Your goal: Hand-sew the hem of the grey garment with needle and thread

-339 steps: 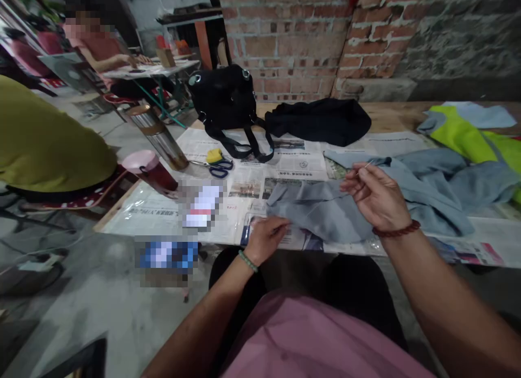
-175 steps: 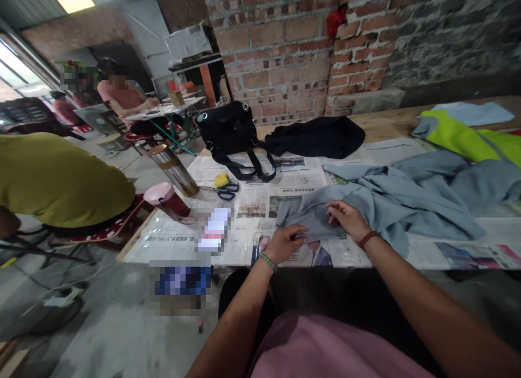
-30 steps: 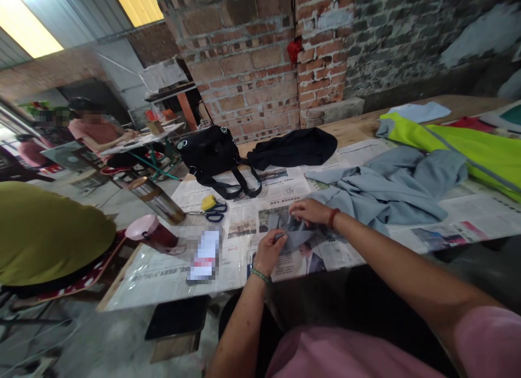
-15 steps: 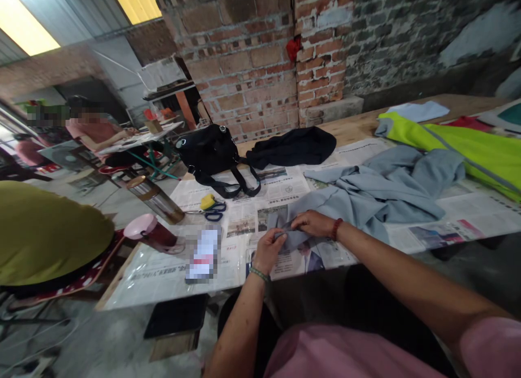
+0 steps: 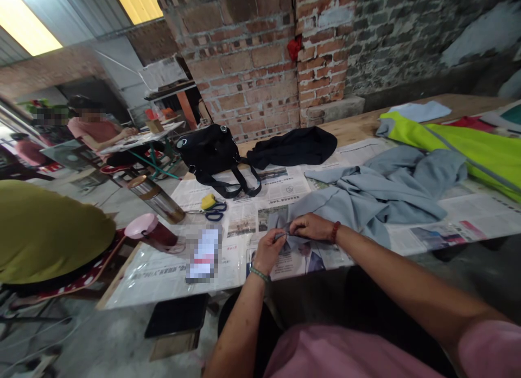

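Grey fabric lies crumpled on the newspaper-covered table, and its near left end reaches between my hands. My left hand, with a green beaded bracelet at the wrist, pinches the edge of this fabric between thumb and fingers. Close beside it, my right hand, wearing a red bracelet, has its fingers closed on the same edge. Whether a small tool such as a needle is in the right fingers I cannot tell.
Scissors with a yellow piece, a steel flask, a pink-lidded cup and a blurred-out item stand to the left. Behind are a black bag and dark cloth; a neon vest lies right. A person sits at left.
The fabric edge between my hands has shifted and folded down, with less of it spread out below the fingers. Both hands keep their grip in nearly the same place.
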A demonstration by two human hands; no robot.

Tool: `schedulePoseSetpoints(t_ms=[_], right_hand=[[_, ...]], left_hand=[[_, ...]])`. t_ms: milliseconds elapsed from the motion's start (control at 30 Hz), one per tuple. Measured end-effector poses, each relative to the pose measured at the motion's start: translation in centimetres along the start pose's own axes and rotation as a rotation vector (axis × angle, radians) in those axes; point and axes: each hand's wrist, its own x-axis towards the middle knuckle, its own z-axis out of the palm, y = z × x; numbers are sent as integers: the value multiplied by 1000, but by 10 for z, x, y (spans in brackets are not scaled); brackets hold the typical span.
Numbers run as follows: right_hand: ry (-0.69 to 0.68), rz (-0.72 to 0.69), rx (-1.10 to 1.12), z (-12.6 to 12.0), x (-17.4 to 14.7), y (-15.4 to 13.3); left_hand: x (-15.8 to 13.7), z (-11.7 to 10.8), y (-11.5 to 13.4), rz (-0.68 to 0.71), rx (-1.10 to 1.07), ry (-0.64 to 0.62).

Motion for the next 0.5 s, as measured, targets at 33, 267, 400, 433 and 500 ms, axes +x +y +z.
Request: schedulePoseSetpoints(t_ms=[33,267,400,433,500], right_hand=[[-4,7,15,0,0,-1],[45,-79,-8,9,3,-5],[119,-105,-26,11,1,-4],[151,-108,-51,10,-1,-4],[268,-135,-137,9,-8,-5]], left_hand=[[0,0,0,4,0,2],[-1,1,7,9,17,31],[-3,1,11,11,55,35],[-3,2,12,7,59,32],[-4,2,12,0,52,31]])
